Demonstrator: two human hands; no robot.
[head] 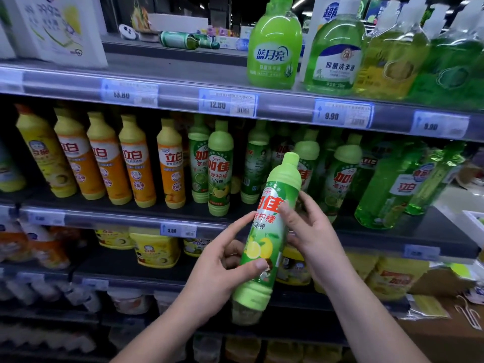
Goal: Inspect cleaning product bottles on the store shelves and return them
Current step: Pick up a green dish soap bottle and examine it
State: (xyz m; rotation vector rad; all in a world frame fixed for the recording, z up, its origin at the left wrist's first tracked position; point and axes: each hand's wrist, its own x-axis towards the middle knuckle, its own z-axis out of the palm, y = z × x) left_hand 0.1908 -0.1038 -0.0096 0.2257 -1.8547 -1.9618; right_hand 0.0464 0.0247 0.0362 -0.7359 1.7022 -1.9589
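I hold a tall green dish-soap bottle (264,231) with lemons on its label, tilted with its cap up and to the right, in front of the middle shelf (117,218). My left hand (222,260) grips its lower half from the left, thumb across the label. My right hand (311,226) holds its upper half from the right, fingers over the red lettering. Matching green bottles (220,169) stand upright on the middle shelf behind it, with a gap beside them.
Yellow and orange bottles (104,158) fill the middle shelf's left side; clear green bottles (392,184) stand at its right. The top shelf carries green hand-soap bottles (275,48) and a white jug (57,27). Yellow tubs (157,250) sit on the lower shelf.
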